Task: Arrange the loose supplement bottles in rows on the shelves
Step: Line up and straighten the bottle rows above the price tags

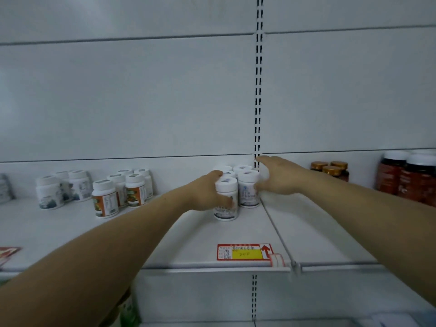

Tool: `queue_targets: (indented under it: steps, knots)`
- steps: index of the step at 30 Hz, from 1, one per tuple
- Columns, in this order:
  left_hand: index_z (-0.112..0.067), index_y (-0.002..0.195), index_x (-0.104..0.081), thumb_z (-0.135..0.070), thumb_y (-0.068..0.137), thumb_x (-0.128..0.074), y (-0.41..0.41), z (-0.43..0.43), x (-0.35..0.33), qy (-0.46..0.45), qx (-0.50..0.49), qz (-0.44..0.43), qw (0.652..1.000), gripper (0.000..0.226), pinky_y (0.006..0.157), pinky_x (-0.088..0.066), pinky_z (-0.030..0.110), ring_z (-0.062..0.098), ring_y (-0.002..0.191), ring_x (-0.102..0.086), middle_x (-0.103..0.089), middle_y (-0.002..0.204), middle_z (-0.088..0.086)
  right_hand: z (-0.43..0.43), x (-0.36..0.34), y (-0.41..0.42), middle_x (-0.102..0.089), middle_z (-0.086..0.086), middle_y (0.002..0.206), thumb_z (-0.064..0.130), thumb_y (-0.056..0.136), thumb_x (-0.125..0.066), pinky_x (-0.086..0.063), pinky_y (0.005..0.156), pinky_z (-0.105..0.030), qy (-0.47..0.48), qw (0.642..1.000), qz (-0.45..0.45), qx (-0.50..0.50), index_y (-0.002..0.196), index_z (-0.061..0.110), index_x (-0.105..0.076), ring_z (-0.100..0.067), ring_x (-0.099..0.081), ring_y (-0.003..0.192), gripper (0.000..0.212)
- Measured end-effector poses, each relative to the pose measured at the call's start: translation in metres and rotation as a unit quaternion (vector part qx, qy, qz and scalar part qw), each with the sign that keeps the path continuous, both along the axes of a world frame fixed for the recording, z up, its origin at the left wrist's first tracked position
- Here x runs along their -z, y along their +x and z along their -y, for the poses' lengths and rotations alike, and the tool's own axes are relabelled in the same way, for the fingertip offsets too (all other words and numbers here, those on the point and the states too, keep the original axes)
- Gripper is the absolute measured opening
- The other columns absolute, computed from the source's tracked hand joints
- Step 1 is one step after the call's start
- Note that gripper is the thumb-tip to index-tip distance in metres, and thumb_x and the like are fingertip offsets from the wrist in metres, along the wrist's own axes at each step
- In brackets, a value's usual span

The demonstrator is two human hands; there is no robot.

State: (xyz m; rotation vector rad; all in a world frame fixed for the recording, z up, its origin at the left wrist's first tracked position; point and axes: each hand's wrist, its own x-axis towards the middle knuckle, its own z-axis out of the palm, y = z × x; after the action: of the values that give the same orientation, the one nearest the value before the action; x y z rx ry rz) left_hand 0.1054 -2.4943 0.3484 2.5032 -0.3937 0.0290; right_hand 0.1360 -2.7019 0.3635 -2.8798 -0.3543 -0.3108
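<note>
At the front lip of the white metal shelf (188,241) lay a red-and-yellow price label (243,251). Farther in, your left hand (207,192) curled its grip round the front white-capped white plastic bottle (227,201), which stood upright on the shelf. Your right hand (280,178), grip spread, flanked the neighbouring white bottle (248,192); whether they touched could not be told. Behind them stood a cluster of like white bottles (241,169).

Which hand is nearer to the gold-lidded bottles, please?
Right. The right hand lies just left of the gold-lidded bottles, apart from them; the left hand is farther left, gripping the front white bottle.
</note>
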Motion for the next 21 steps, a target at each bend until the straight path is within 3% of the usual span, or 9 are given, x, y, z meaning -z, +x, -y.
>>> queue_targets:
  steps: [4, 8, 11, 14, 21]
  knots:
    - [-0.018, 0.148, -0.021, -0.036, 0.080, -0.072, -0.002, 0.003, -0.007, 0.028, 0.016, 0.036, 0.999, 0.087, 0.099, -0.034, 0.028, 0.023, 0.133, -0.036, -0.026, 0.152, 0.005, 0.024, -0.011, -0.024, -0.017, -0.003, 0.159, 0.047, 0.087, -0.062, -0.023, 0.112, -0.030, -0.007, 0.999, -0.002, 0.050, 0.152, 0.022, -0.016, -0.021, -0.022, 0.143, 0.083]
    - [-0.019, 0.150, -0.017, -0.048, 0.079, -0.069, -0.005, 0.021, -0.020, 0.061, 0.052, 0.100, 0.992, 0.093, 0.108, -0.030, 0.039, 0.022, 0.140, -0.026, -0.016, 0.157, 0.000, 0.056, -0.019, -0.041, -0.026, -0.007, 0.154, 0.047, 0.087, -0.061, -0.032, 0.109, -0.036, -0.014, 0.993, 0.012, 0.113, 0.151, 0.023, -0.020, -0.026, -0.032, 0.137, 0.080]
    - [-0.022, 0.151, -0.016, -0.049, 0.081, -0.066, -0.013, 0.047, -0.022, 0.050, 0.087, 0.118, 0.988, 0.090, 0.113, -0.023, 0.037, 0.020, 0.144, -0.019, -0.010, 0.159, -0.002, 0.080, -0.023, -0.053, -0.028, -0.010, 0.153, 0.043, 0.089, -0.060, -0.033, 0.104, -0.035, -0.011, 0.989, 0.019, 0.149, 0.151, 0.021, -0.021, -0.028, -0.034, 0.135, 0.077]
    - [-0.022, 0.151, -0.015, -0.048, 0.083, -0.064, -0.016, 0.073, -0.016, 0.067, 0.112, 0.116, 0.985, 0.088, 0.116, -0.018, 0.034, 0.018, 0.145, -0.014, -0.007, 0.160, -0.001, 0.101, -0.023, -0.061, -0.028, -0.011, 0.152, 0.040, 0.091, -0.060, -0.035, 0.102, -0.035, -0.004, 0.986, 0.012, 0.168, 0.152, 0.019, -0.020, -0.030, -0.034, 0.135, 0.076]
    - [-0.021, 0.151, -0.012, -0.044, 0.085, -0.064, -0.005, 0.145, -0.002, 0.060, 0.105, 0.060, 0.991, 0.087, 0.112, -0.023, 0.033, 0.021, 0.143, -0.020, -0.010, 0.159, 0.000, 0.158, -0.011, -0.048, -0.017, -0.004, 0.159, 0.032, 0.091, -0.060, -0.029, 0.109, -0.032, 0.015, 0.988, -0.004, 0.154, 0.153, 0.020, -0.016, -0.024, -0.025, 0.142, 0.077]
